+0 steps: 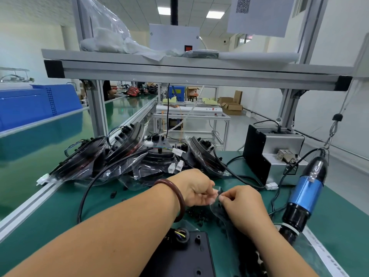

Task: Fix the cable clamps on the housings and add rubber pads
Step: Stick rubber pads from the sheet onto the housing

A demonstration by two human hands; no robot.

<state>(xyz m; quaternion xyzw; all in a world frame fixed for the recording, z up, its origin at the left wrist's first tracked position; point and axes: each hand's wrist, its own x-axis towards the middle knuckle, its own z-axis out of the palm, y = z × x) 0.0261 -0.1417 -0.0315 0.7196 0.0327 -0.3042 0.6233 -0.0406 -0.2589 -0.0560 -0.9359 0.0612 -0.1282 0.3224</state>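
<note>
Left hand [196,188] and right hand [243,204] were together, each pinching the clear film [215,206] above the loose black parts [196,213], likely peeling off a pad; housing [185,254] lay just nearer than both hands, ready to receive it.

Green desk [60,212]. Left hand [196,186], dark bracelet [179,198] on its wrist, and right hand [239,202]: fingers of both pinch a clear plastic bag [216,193] above a heap of small black parts [196,213]. Near edge: black housing [191,254]. Behind: bagged housings [123,156] with cables. Right: blue screwdriver [305,192], tilted.
</note>
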